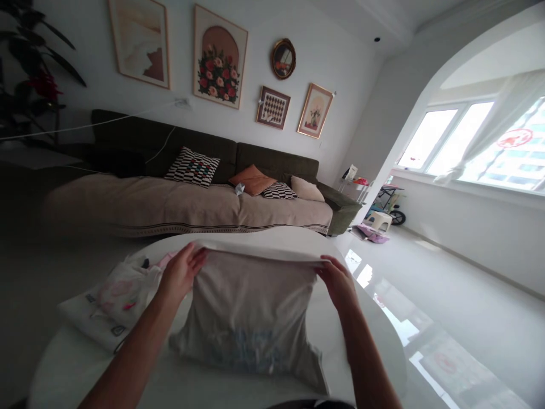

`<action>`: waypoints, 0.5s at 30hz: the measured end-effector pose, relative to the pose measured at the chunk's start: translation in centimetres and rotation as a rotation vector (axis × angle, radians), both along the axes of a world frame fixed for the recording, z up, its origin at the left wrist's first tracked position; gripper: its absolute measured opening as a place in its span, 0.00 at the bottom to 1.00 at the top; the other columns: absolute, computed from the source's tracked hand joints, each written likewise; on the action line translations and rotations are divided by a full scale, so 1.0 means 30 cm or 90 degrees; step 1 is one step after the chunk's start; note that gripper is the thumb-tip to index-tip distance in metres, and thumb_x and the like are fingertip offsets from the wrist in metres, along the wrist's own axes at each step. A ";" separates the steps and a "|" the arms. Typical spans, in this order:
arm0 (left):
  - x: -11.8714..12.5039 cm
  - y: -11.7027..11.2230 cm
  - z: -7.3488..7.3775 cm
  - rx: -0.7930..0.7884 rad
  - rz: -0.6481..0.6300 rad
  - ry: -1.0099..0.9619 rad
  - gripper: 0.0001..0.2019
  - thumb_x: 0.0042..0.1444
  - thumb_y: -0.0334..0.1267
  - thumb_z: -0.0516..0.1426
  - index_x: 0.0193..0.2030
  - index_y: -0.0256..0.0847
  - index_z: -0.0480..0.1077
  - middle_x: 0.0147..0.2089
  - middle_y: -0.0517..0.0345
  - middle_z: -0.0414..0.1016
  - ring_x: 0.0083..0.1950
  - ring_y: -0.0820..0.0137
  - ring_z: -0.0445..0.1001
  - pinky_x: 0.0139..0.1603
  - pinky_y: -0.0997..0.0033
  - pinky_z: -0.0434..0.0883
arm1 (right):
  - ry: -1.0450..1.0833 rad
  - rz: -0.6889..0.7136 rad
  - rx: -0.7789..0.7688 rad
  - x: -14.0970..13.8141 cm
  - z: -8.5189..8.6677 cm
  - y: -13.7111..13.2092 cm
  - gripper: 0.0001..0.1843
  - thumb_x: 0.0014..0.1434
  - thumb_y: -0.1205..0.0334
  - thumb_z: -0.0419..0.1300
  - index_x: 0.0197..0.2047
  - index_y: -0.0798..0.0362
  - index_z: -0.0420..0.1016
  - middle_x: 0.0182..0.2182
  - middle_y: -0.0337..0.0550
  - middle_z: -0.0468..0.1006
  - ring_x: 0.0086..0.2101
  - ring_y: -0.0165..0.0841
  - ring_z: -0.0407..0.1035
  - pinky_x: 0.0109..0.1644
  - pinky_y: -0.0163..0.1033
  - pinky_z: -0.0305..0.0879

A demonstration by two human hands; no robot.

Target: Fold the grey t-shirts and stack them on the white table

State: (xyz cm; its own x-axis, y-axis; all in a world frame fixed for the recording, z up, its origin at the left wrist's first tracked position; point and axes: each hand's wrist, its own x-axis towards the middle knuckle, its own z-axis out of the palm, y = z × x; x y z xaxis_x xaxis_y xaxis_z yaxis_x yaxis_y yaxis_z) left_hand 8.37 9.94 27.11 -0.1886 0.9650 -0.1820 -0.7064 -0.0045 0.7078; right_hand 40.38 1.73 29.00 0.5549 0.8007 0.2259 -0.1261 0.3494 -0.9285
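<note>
A white T-shirt (255,295) with a faint bluish print hangs between my two hands, its top edge pulled straight across. My left hand (184,267) grips one upper corner, fingers curled over the cloth. At the opposite corner my right hand (338,279) pinches the same edge. The lower part of the shirt rests on the white round table (374,352), and a sleeve spreads out at each lower side. Left of my left forearm lies a pile of white clothes (114,301) with pink and dark prints, partly hidden by that arm.
Behind the table stands a dark green sofa (276,156) with a beige cover (204,210) and several cushions. Glossy floor (426,267) stretches to the right, where a small stool (378,220) stands near the archway. A dark plant (36,62) is at far left.
</note>
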 end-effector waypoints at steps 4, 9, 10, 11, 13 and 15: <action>0.074 0.091 0.130 0.156 0.055 -0.041 0.05 0.53 0.32 0.57 0.27 0.40 0.66 0.27 0.67 0.71 0.33 0.78 0.73 0.41 0.76 0.70 | -0.026 -0.017 0.076 0.019 0.094 0.109 0.14 0.49 0.53 0.57 0.33 0.54 0.75 0.25 0.39 0.73 0.29 0.30 0.67 0.35 0.37 0.65; 0.046 0.054 0.129 0.245 -0.007 0.007 0.06 0.44 0.37 0.62 0.28 0.39 0.70 0.31 0.63 0.76 0.35 0.74 0.74 0.41 0.72 0.72 | 0.000 -0.124 0.171 0.086 0.011 0.005 0.13 0.51 0.52 0.57 0.29 0.54 0.73 0.25 0.36 0.69 0.27 0.27 0.63 0.33 0.33 0.62; 0.035 0.036 0.087 0.225 -0.029 0.031 0.08 0.43 0.39 0.63 0.29 0.38 0.71 0.31 0.60 0.77 0.35 0.72 0.74 0.38 0.73 0.72 | 0.011 -0.147 0.158 0.096 -0.041 -0.020 0.12 0.50 0.53 0.60 0.27 0.54 0.72 0.24 0.35 0.68 0.27 0.26 0.62 0.32 0.32 0.61; 0.025 0.017 0.031 0.193 -0.048 0.060 0.10 0.41 0.40 0.64 0.30 0.37 0.72 0.31 0.58 0.77 0.34 0.71 0.74 0.36 0.73 0.72 | 0.014 -0.159 0.126 0.104 -0.101 -0.044 0.12 0.49 0.53 0.62 0.26 0.54 0.71 0.23 0.34 0.67 0.27 0.25 0.61 0.31 0.31 0.61; 0.006 -0.030 -0.117 0.121 -0.081 0.128 0.13 0.38 0.39 0.65 0.30 0.35 0.73 0.30 0.56 0.77 0.32 0.68 0.74 0.31 0.73 0.71 | -0.033 -0.134 0.016 0.116 -0.238 -0.088 0.15 0.48 0.51 0.63 0.24 0.54 0.69 0.22 0.34 0.66 0.26 0.26 0.61 0.29 0.31 0.60; -0.012 -0.088 -0.303 -0.003 -0.118 0.255 0.15 0.37 0.42 0.65 0.30 0.36 0.72 0.27 0.60 0.76 0.29 0.69 0.74 0.29 0.73 0.71 | -0.149 -0.093 -0.108 0.122 -0.386 -0.131 0.17 0.48 0.49 0.62 0.22 0.54 0.66 0.19 0.34 0.65 0.23 0.27 0.60 0.27 0.32 0.59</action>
